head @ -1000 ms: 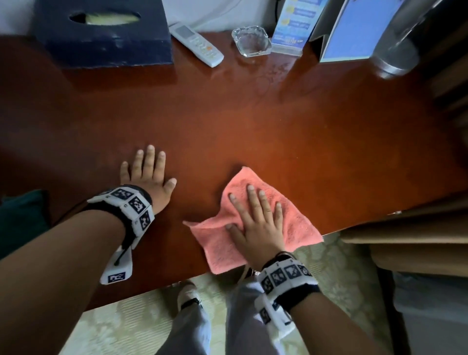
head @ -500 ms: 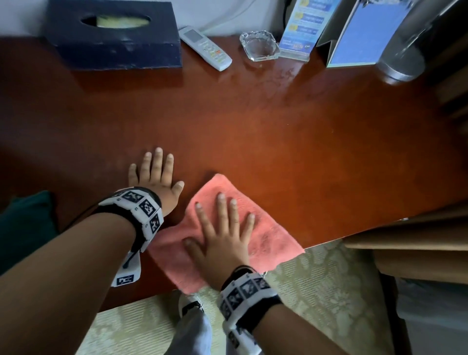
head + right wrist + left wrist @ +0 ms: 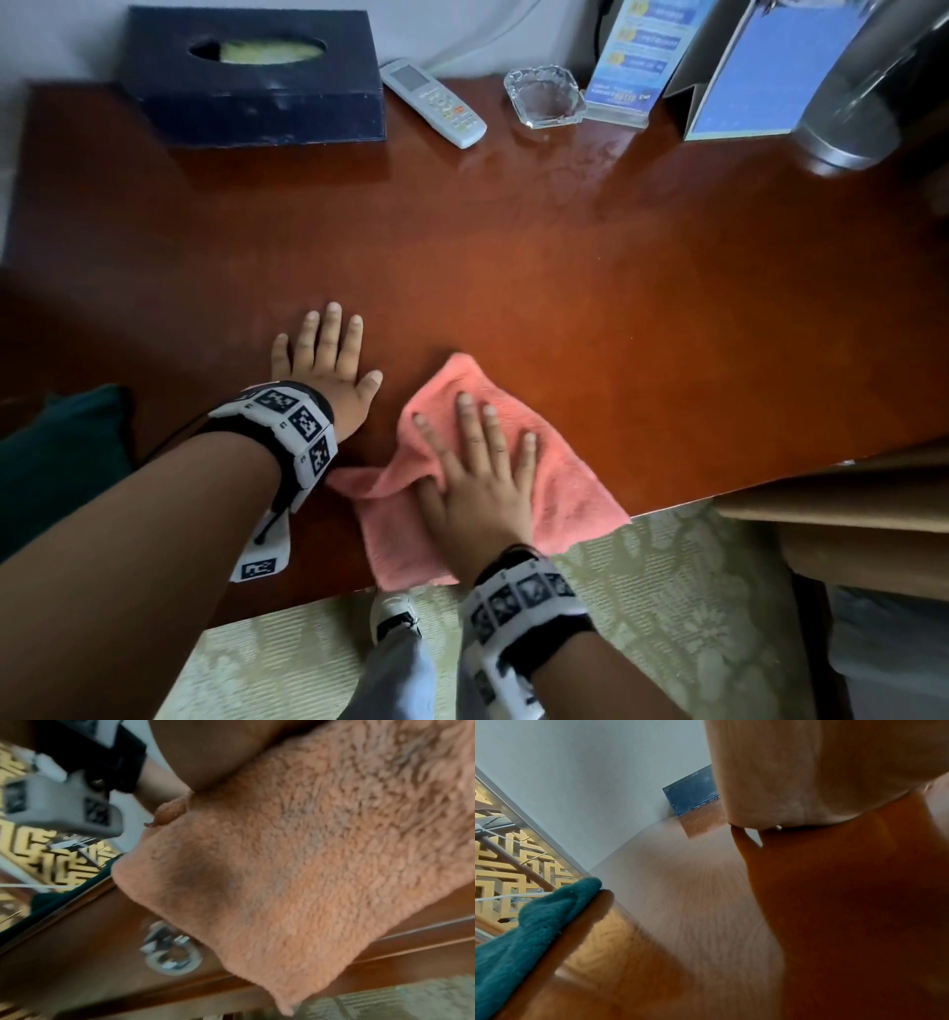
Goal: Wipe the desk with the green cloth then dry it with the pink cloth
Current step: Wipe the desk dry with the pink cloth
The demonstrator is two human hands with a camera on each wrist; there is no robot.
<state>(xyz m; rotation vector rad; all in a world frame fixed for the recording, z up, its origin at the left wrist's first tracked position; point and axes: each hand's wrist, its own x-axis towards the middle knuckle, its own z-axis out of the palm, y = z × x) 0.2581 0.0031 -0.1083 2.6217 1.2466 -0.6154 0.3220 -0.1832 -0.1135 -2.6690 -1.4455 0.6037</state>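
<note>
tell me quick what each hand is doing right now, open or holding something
Left hand: open, fingers straight, flat on the reddish-brown wooden desk, holding nothing.
Right hand: open, fingers spread, pressing the pink terry cloth onto the desk.

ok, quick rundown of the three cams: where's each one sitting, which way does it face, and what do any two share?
Head: above, looking down at the desk; both forearms, left hand flat, right hand on the pink cloth.
Left wrist: low beside the palm, facing the wall; green cloth, tissue box.
Right wrist: at the desk's front edge; pink cloth, left wristband.
Shared: pink cloth in head and right wrist; tissue box in head and left wrist.
</note>
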